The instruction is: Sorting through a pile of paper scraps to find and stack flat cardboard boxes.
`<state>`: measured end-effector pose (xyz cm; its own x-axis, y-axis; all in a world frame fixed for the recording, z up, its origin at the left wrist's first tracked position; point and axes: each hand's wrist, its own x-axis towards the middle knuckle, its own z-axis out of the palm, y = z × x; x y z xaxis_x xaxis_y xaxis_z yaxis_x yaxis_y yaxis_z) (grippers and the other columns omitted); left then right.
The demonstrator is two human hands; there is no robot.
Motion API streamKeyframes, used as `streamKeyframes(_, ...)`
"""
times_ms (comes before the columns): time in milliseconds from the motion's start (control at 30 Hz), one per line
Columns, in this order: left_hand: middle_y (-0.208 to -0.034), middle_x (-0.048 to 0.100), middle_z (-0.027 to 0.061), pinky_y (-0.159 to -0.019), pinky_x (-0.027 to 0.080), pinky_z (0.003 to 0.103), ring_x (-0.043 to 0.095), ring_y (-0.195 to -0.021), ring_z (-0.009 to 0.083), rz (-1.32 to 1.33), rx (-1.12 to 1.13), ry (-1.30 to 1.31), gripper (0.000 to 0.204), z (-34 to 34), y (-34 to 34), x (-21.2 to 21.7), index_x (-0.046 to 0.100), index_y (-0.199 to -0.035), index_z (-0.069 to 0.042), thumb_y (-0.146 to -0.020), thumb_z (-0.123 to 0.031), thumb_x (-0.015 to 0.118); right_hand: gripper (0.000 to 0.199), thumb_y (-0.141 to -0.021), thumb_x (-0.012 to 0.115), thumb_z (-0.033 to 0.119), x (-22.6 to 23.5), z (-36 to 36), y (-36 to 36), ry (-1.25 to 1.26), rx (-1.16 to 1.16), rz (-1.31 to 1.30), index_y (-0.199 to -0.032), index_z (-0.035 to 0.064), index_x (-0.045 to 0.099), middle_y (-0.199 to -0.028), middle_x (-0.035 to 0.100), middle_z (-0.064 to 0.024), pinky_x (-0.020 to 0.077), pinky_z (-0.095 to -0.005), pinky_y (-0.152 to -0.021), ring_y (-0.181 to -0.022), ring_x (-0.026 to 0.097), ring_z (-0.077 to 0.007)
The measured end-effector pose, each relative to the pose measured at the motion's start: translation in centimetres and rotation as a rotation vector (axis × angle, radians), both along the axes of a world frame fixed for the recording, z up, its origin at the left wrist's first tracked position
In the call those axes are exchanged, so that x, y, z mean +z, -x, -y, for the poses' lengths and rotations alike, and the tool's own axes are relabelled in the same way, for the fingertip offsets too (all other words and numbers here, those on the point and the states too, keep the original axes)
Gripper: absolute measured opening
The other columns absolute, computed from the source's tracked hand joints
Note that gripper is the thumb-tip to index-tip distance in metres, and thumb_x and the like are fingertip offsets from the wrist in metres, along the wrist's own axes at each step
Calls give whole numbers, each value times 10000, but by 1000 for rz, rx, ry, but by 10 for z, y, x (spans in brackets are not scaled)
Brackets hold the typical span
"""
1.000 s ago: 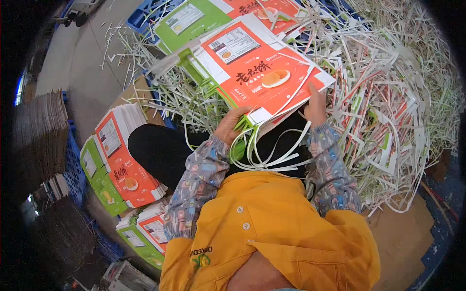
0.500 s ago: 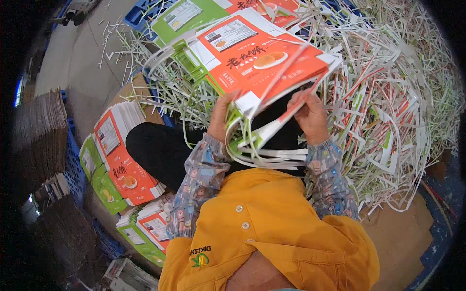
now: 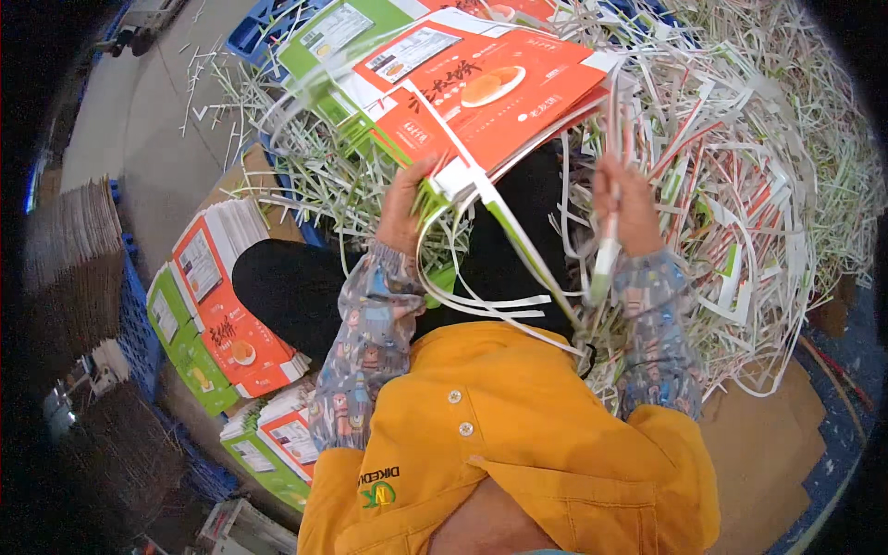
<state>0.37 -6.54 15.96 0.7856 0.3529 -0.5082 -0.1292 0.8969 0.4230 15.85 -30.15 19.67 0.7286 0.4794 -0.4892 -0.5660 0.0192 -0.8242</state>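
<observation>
One stack of flat printed carton sheets is what we've got in hand here, orange on top with a picture of a round pastry, green sheets peeking out beneath it, up around 12 o'clock in the view. Our left hand has its fingers clamped on the near edge of that stack. Our right hand is closed around a bundle of white trim strips that loop down off the sheets toward our lap.

Counting outward: two hands, one held stack, and three more piles of finished sheets at about 8 o'clock — one orange pile, one green pile beside it, and a mixed pile lower down. A huge heap of shredded trimmings fills everything from 1 to 4 o'clock; no way to count those.

Brown corrugated board stands stacked at 9 o'clock, partly lost in the dark rim. A blue pallet is cut off at 11 o'clock. How many sheets are in the held stack we can't tell.
</observation>
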Motion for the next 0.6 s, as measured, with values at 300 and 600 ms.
streamKeyframes(300,-1047,532,155,-751,514,346,578,-892,243,10,-64,69,368,17,1,-24,414,-1108,26,-767,-37,538,203,-768,604,131,-12,-67,42,-259,-72,-187,-906,2,527,-787,590,-73,521,-305,-565,-636,594,-176)
streamKeyframes(600,-998,569,154,-727,522,348,598,-848,241,131,-38,232,330,14,4,-17,460,-1072,47,-780,-77,549,373,-772,609,166,-34,-64,51,-441,-87,-171,-1104,110,449,-1062,526,-18,460,-330,-823,-972,526,-172)
